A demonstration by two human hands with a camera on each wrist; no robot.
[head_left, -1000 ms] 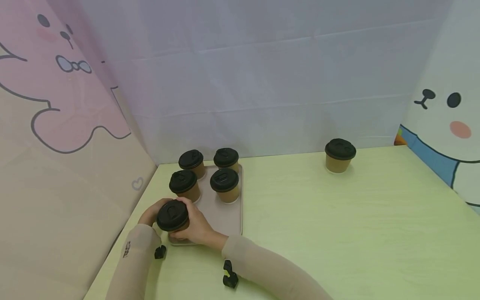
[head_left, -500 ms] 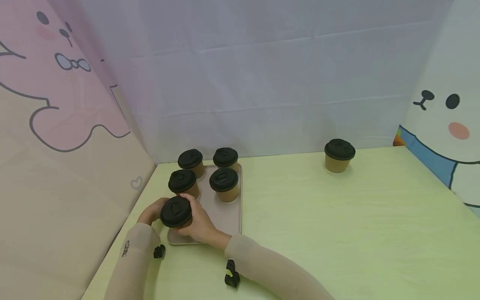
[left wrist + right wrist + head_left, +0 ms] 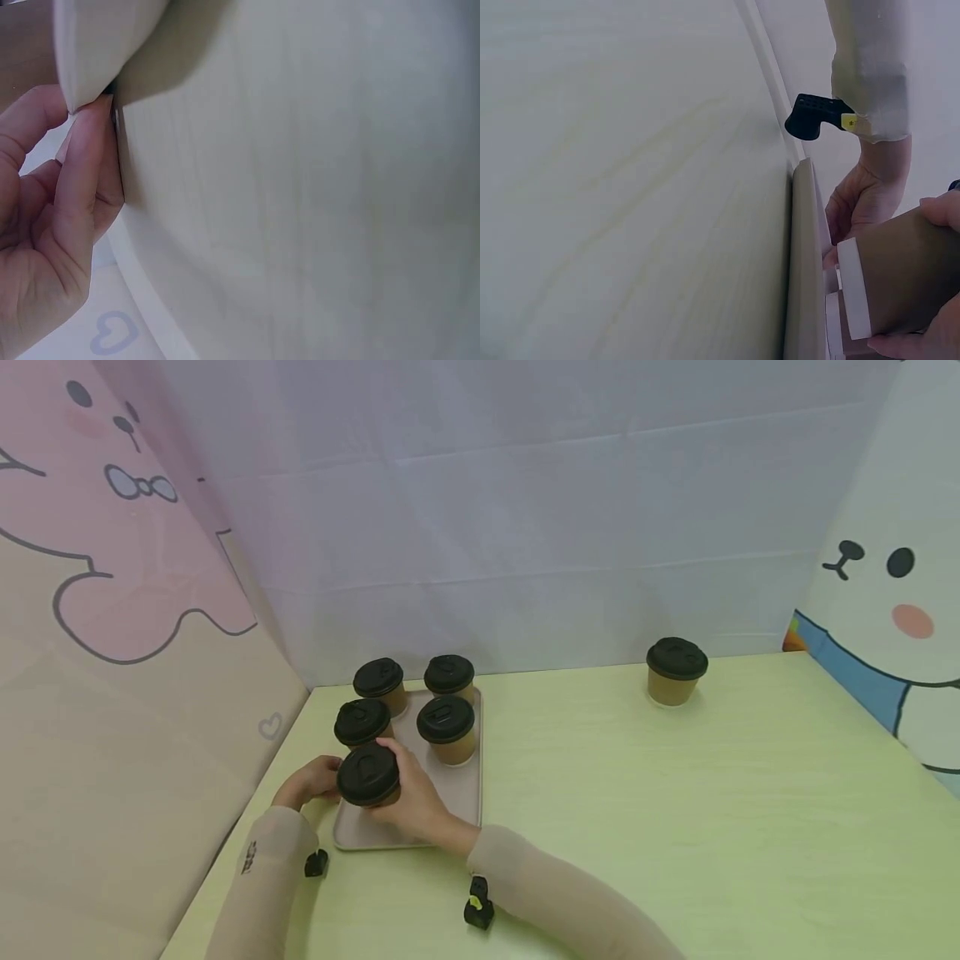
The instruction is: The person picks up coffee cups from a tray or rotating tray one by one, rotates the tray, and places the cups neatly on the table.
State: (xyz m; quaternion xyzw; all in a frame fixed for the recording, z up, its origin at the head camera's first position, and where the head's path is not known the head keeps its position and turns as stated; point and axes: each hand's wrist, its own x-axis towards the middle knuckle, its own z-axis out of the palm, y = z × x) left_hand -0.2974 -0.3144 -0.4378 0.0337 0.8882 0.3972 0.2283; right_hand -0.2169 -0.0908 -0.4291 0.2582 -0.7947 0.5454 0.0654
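My right hand (image 3: 416, 797) grips a brown paper cup (image 3: 911, 270) with a black lid (image 3: 367, 774), fingers and thumb around its side, close over the near left part of the beige tray (image 3: 446, 797). In the right wrist view the cup's white base shows right by the tray's rim. My left hand (image 3: 311, 779) is at the tray's left edge, thumb and fingers pinching the rim (image 3: 82, 67) in the left wrist view. Several more lidded cups stand on the tray, among them a front right cup (image 3: 447, 731) and a front left cup (image 3: 363, 722).
Another lidded cup (image 3: 677, 671) stands apart at the back right of the pale yellow-green table (image 3: 675, 827). A whitish cloth wall (image 3: 525, 527) rises behind the table, with printed cartoon panels at both sides. Black wrist devices (image 3: 478, 906) hang under the sleeves.
The right hand has carried its cup rightward and slightly away, over the tray. The left hand, earlier beside the cup, stays at the tray's left edge and now shows apart from it.
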